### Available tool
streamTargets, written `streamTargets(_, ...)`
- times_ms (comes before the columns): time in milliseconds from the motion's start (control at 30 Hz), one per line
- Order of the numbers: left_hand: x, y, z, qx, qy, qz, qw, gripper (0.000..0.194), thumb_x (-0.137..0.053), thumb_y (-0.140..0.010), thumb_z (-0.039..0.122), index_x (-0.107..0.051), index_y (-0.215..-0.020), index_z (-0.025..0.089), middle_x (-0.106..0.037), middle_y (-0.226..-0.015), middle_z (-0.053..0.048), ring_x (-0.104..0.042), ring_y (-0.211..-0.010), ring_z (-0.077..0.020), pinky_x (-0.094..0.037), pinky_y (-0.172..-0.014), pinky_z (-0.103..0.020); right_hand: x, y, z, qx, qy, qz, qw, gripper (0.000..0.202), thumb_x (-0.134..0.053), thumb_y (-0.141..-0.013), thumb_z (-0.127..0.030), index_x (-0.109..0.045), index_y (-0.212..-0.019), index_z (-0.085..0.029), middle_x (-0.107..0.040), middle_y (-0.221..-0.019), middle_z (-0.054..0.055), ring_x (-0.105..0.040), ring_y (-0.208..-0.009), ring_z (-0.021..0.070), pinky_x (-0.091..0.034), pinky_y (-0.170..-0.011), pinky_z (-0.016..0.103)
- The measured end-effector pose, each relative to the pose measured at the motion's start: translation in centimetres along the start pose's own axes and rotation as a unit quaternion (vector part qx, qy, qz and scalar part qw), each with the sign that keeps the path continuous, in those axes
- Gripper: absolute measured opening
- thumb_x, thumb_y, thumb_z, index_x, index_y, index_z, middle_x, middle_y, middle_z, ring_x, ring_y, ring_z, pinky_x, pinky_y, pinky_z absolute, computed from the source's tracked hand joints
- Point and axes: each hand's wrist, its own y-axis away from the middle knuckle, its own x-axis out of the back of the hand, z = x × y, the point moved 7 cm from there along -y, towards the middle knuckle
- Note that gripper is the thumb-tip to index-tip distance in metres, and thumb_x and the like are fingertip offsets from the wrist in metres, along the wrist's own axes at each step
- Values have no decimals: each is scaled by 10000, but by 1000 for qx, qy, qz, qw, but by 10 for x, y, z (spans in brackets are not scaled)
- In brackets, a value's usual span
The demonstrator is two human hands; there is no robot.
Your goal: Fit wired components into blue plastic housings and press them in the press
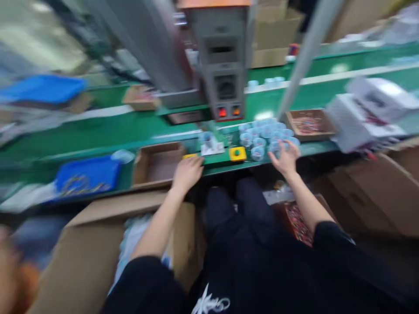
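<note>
My left hand [188, 171] lies over a yellow button box [190, 156] at the bench edge, fingers laid flat and mostly covering it. My right hand [285, 158] is spread over a cluster of small light-blue round cups [257, 152], thumb and fingers apart around one of them; blur hides whether they touch it. Between my hands sits a second yellow box with a green button [237, 154]. Left of that, under the grey machine [225, 65], a small white fixture [212, 147] holds a round part.
A cardboard tray [137, 168] and a blue tray [88, 174] with small parts lie left. Right are a box of small reddish parts [307, 123] and a white device [360, 117]. A slanted grey post [304, 56] rises behind the cups. Large cartons [88, 248] flank my legs.
</note>
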Motion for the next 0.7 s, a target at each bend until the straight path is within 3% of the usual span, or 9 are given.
streamTargets(33,7,18,-30,48,-30,17,998,324,-600,-1060,303,-675,-1335,149,-650,-1443,-165,-632,-1313,-305,-500,-1170,-553,-16,-3,-13,22,-1,21,1000,619,-623,-961,-487,-596,-1449,-106,-513,-1532,269,-409,-1427,416,-289,-1187,605)
streamTargets(100,6,35,-71,94,-61,32,993,347,-483,-1079,217,-692,-1343,129,-640,-1494,-185,-598,-1380,-306,-410,-1255,-513,-57,-4,-57,135,-30,-10,990,568,-576,-992,-477,-602,-1453,-147,-567,-1491,221,-457,-1397,380,-330,-1186,562)
streamTargets(167,-5,33,-88,80,-86,44,992,421,-420,-1088,211,-653,-1423,110,-620,-1537,-180,-573,-1415,-303,-384,-1267,-476,-86,5,-99,216,-52,-48,974,508,-520,-1027,-443,-627,-1428,-151,-628,-1411,203,-520,-1324,348,-388,-1154,523)
streamTargets(233,-15,27,-88,53,-101,69,991,473,-428,-1087,234,-575,-1515,100,-573,-1590,-180,-530,-1457,-320,-377,-1258,-492,-100,12,-123,226,-51,-54,971,472,-489,-1038,-411,-667,-1374,-132,-659,-1337,215,-554,-1254,342,-433,-1114,518)
streamTargets(400,-21,23,-79,34,-88,104,990,527,-463,-1058,214,-505,-1563,69,-525,-1624,-214,-469,-1510,-344,-362,-1252,-525,-107,5,-124,198,-39,-17,979,420,-539,-998,-394,-708,-1281,-134,-674,-1239,217,-583,-1162,341,-471,-1073,538)
streamTargets(533,-11,28,-90,58,-69,136,987,518,-493,-1046,248,-552,-1509,25,-615,-1502,-260,-518,-1457,-362,-381,-1253,-520,-116,-5,-115,177,-28,-4,984,419,-523,-982,-412,-705,-1247,-142,-646,-1246,213,-560,-1189,346,-448,-1086,543)
streamTargets(633,-5,39,-100,75,-64,146,984,460,-467,-1047,219,-621,-1450,59,-687,-1415,-226,-543,-1432,-356,-430,-1225,-506,-125,-4,-111,146,-27,7,989,396,-517,-955,-393,-708,-1211,-159,-628,-1228,209,-541,-1212,361,-433,-1087,573)
streamTargets(700,-2,46,-104,79,-67,146,984,457,-450,-1042,188,-630,-1455,107,-664,-1472,-196,-562,-1419,-335,-470,-1197,-482,-128,-1,-110,134,-27,12,991,392,-517,-945,-388,-704,-1208,-164,-625,-1220,206,-541,-1210,360,-430,-1086,573)
